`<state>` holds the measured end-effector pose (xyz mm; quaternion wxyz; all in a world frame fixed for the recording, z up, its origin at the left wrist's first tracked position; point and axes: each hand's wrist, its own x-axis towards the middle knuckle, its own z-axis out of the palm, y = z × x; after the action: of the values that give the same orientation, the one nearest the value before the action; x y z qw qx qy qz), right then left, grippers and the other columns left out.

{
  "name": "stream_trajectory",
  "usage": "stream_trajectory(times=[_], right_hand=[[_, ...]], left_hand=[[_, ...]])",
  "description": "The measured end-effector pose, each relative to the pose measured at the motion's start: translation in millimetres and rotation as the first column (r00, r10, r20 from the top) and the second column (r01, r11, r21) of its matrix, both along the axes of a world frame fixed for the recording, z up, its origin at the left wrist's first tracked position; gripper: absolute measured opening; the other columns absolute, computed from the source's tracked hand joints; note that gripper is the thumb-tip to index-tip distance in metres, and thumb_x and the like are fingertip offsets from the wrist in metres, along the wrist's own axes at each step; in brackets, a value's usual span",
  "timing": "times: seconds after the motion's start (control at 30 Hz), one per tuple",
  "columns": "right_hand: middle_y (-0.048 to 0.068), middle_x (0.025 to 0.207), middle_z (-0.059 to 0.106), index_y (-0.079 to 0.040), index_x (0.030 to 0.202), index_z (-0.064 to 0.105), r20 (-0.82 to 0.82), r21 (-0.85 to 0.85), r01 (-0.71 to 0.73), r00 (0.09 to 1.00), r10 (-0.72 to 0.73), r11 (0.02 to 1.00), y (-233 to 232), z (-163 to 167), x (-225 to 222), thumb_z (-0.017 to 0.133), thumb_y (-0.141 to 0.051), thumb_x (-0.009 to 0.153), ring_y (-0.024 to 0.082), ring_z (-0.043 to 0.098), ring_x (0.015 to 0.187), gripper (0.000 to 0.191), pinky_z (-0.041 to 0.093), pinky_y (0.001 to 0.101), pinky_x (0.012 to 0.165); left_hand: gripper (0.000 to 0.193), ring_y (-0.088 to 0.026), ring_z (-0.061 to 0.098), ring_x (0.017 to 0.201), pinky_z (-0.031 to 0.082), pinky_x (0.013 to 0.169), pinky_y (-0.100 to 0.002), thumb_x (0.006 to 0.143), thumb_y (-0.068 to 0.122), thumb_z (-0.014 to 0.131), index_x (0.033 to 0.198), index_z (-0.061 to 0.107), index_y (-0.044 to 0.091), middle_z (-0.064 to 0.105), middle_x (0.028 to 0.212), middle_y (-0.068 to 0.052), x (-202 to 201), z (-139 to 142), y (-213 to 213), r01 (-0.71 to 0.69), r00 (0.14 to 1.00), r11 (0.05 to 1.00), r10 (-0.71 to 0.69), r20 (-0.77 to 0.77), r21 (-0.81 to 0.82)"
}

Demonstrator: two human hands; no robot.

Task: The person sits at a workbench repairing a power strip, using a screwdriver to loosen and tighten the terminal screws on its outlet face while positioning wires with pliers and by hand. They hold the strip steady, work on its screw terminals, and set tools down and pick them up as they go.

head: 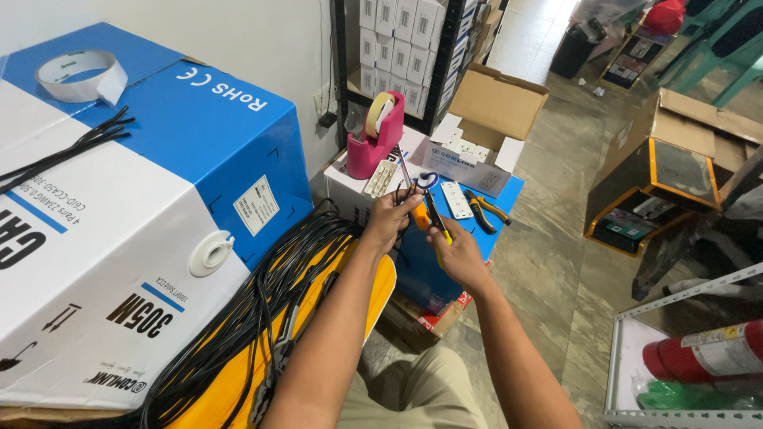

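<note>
Left of the pink tape dispenser (pixel 375 141), and far bigger than anything else in the room, a blue and white carton (pixel 119 238) fills that side, with a roll of white tape (pixel 79 75) and a few loose black ties (pixel 67 151) on its top, well apart from the dispenser; the carton's near corner leaves only a narrow gap to the person's knees. Right of the dispenser the stone floor (pixel 556 262) lies open toward a dark box with orange edges (pixel 660 179), the widest free room for moving, while a grey metal rack (pixel 675 349) with a red cylinder (pixel 707 353) closes the near right corner. Behind the dispenser stands a dark shelf of small white boxes (pixel 397 40), and just beside it an open brown carton (pixel 493 107). Below the dispenser a thick bundle of black cables (pixel 246 318) lies over a yellow board (pixel 230 373), touching the big carton's side. The dispenser stands on a low blue-topped surface (pixel 509 199) with white wall plates (pixel 457 199) and orange-handled pliers (pixel 485 210) just right of it. In front of the dispenser, the left hand (pixel 389 222) pinches a small loop of black cable (pixel 405 193), and the right hand (pixel 453 250) is closed around a yellow-handled cutter (pixel 435 222) whose tip meets that cable
</note>
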<state>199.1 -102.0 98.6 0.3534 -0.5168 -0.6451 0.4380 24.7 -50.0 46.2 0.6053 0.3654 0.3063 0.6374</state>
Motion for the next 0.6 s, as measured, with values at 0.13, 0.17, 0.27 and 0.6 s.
stream_trajectory(times=[0.13, 0.17, 0.27, 0.6], right_hand=[[0.007, 0.097, 0.074, -0.005, 0.129, 0.063, 0.103, 0.077, -0.018, 0.995, 0.010, 0.997, -0.1, 1.4, -0.3, 0.057, -0.025, 0.100, 0.012, 0.066, 0.086, 0.035, 0.051, 0.0280, 0.074], [0.007, 0.097, 0.074, -0.005, 0.128, 0.064, 0.096, 0.094, -0.030, 0.995, 0.021, 0.995, -0.1, 1.9, -0.3, 0.057, -0.025, 0.100, 0.012, 0.067, 0.088, 0.035, 0.051, 0.0284, 0.075], [0.008, 0.098, 0.074, -0.004, 0.127, 0.064, 0.095, 0.106, -0.039, 0.995, 0.029, 0.994, -0.5, 2.7, -0.5, 0.057, -0.025, 0.100, 0.014, 0.067, 0.088, 0.035, 0.052, 0.0303, 0.077], [0.010, 0.104, 0.073, -0.002, 0.126, 0.063, 0.075, 0.140, -0.045, 0.997, 0.035, 0.989, -0.2, -0.5, 0.6, 0.057, -0.021, 0.100, 0.018, 0.069, 0.096, 0.034, 0.053, 0.0324, 0.084]], left_hand=[[0.013, 0.003, 0.038, 0.053, 0.023, 0.044, -0.018, 0.093, 0.010, 0.074, 0.105, 0.073, 0.008, 0.067, 0.084, 0.006, -0.3, 0.2, -0.2, -0.008, 1.000, 1.000, 0.008, 0.015, 0.007], [0.012, 0.003, 0.038, 0.053, 0.024, 0.044, -0.018, 0.093, 0.010, 0.074, 0.105, 0.073, 0.008, 0.067, 0.084, 0.007, -0.5, 0.2, -0.3, -0.010, 1.000, 1.000, 0.009, 0.020, 0.008], [0.012, 0.003, 0.039, 0.055, 0.024, 0.045, -0.018, 0.093, 0.010, 0.074, 0.106, 0.074, 0.008, 0.067, 0.085, 0.007, -0.4, -0.4, -0.3, -0.011, 0.999, 1.000, 0.010, 0.031, 0.008], [0.015, 0.003, 0.038, 0.054, 0.025, 0.045, -0.018, 0.092, 0.012, 0.076, 0.106, 0.075, 0.007, 0.064, 0.081, 0.007, -1.3, -1.0, 0.1, -0.032, 0.999, 0.999, 0.032, 0.043, 0.011]])
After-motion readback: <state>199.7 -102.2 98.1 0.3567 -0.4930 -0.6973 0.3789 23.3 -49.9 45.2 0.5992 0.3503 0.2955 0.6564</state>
